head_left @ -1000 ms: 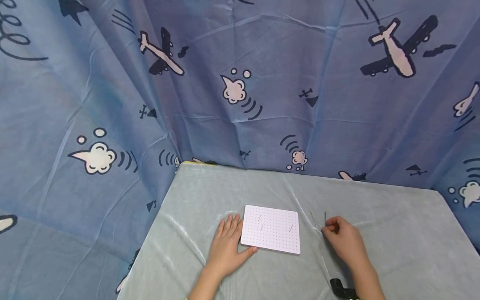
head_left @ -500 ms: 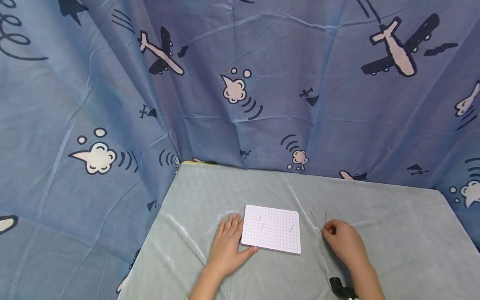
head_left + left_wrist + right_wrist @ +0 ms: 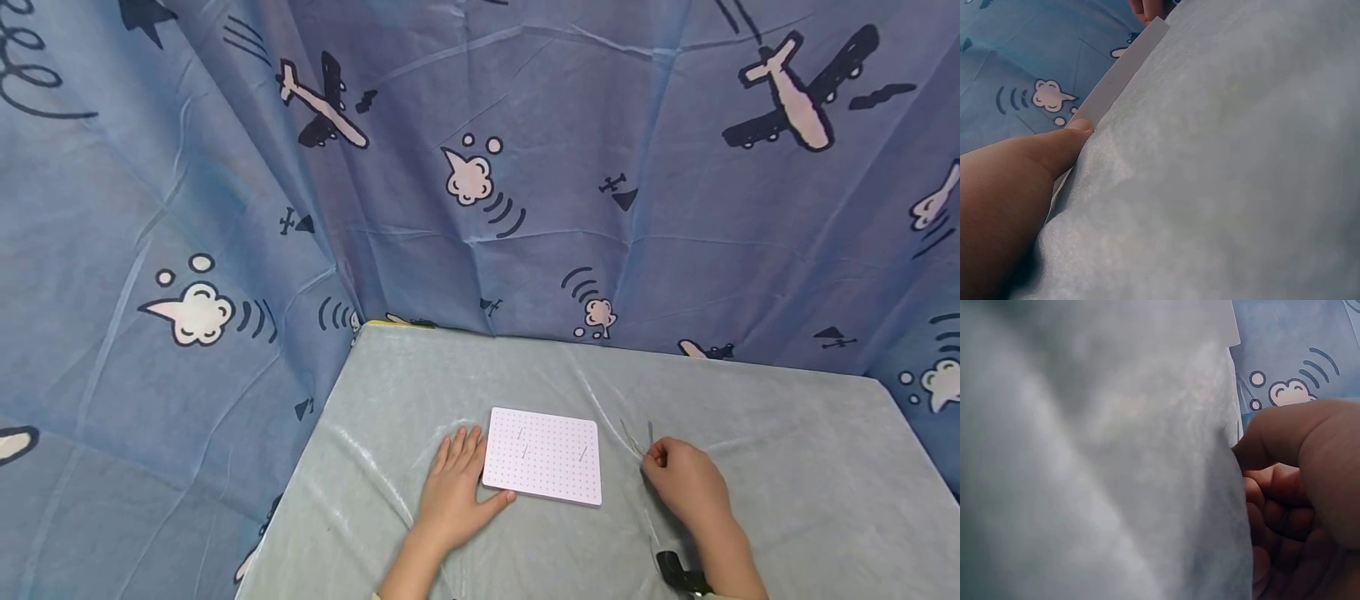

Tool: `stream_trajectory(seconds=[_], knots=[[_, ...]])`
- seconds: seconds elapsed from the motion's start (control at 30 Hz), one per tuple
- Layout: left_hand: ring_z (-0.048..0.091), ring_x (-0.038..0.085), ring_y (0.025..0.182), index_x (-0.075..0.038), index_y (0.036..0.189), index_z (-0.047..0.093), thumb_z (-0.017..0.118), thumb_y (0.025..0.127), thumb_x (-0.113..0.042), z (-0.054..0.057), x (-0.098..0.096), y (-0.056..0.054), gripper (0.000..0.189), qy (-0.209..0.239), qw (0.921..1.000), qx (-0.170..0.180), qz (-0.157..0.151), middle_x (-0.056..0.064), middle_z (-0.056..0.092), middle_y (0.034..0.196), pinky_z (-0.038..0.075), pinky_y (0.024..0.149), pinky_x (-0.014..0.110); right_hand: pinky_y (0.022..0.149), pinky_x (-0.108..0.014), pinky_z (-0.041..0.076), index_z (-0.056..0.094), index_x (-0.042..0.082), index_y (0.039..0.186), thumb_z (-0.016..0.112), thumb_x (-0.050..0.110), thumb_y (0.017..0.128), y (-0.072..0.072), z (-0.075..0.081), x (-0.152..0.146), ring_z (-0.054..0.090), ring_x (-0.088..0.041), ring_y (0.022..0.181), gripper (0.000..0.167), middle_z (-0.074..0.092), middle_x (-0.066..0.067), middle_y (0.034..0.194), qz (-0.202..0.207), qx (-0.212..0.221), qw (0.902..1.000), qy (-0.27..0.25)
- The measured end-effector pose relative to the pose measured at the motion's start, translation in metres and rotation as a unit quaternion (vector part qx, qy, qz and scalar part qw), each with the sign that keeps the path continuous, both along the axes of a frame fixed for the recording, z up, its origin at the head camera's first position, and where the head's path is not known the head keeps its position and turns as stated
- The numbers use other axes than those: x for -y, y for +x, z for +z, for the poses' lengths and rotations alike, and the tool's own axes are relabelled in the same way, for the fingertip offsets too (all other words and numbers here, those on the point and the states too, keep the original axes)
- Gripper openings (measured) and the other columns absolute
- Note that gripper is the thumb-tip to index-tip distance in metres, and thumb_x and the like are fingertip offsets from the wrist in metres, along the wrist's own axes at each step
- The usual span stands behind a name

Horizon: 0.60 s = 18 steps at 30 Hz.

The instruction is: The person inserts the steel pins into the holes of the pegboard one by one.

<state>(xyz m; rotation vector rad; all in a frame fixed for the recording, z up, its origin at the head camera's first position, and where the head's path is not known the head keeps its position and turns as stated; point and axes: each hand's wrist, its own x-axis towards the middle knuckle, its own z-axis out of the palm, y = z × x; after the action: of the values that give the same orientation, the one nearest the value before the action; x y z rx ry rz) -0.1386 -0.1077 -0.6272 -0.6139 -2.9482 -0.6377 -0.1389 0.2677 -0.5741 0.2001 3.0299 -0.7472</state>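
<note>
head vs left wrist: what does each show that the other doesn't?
Only the head view shows the dotted top of the white board with thin pins standing in it, loose pins on the grey cloth and the right hand curled at them. Only the left wrist view shows, close up, the thumb pressed against the board's thin edge. Both show the left hand, the board, the cloth and the aeroplane-print backdrop.
</note>
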Motion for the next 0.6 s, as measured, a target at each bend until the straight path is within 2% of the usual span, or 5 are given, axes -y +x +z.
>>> stream_trajectory(seconds=[0.3,0.6], knots=[[0.021,0.029,0.167,-0.008,0.167,0.045,0.061,0.097,-0.079,0.0018,0.0004,-0.0004,0.101,-0.004,1.0000,-0.001,0.001,0.009,0.034,0.176,0.009,0.138,0.047,0.058,-0.035,0.040,0.065,0.012,0.084,0.068,0.014,0.092,0.0018,-0.0035,-0.0013,0.052,-0.019,0.066,0.009,0.057,0.002,0.072,-0.006,-0.032,0.9993,-0.016],[0.021,0.030,0.167,-0.008,0.167,0.045,0.061,0.097,-0.079,0.0012,0.0003,-0.0003,0.102,-0.004,1.0000,-0.003,-0.001,0.010,0.034,0.176,0.010,0.138,0.048,0.058,-0.034,0.043,0.066,0.012,0.085,0.069,0.016,0.088,0.0060,-0.0028,-0.0053,0.054,-0.019,0.064,0.007,0.060,0.002,0.071,-0.030,-0.041,0.9984,-0.024]])
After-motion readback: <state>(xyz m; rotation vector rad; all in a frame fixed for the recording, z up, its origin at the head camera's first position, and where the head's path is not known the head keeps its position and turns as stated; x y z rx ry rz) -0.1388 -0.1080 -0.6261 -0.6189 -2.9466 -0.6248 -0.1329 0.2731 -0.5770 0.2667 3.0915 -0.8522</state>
